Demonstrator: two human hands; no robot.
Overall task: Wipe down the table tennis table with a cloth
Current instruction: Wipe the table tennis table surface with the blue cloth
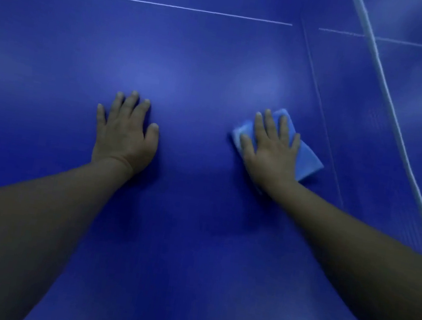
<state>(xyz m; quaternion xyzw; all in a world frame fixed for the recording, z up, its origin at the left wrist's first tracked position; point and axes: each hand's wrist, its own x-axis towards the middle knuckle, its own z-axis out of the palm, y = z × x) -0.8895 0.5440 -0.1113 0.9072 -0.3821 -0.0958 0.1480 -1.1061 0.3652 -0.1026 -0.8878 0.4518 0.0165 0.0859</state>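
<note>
Blue cloth (305,156), folded into a pad, lies flat on the darker blue surface (204,64) under the right hand (272,152), whose spread, straight fingers press it down so the whole pad rubs at once. The left hand (124,131) rests nearby with fingers splayed on bare tabletop, holding nothing, probably as a brace while the person leans forward. The net (390,109) runs just right of the cloth, so this stroke likely works toward that edge.
</note>
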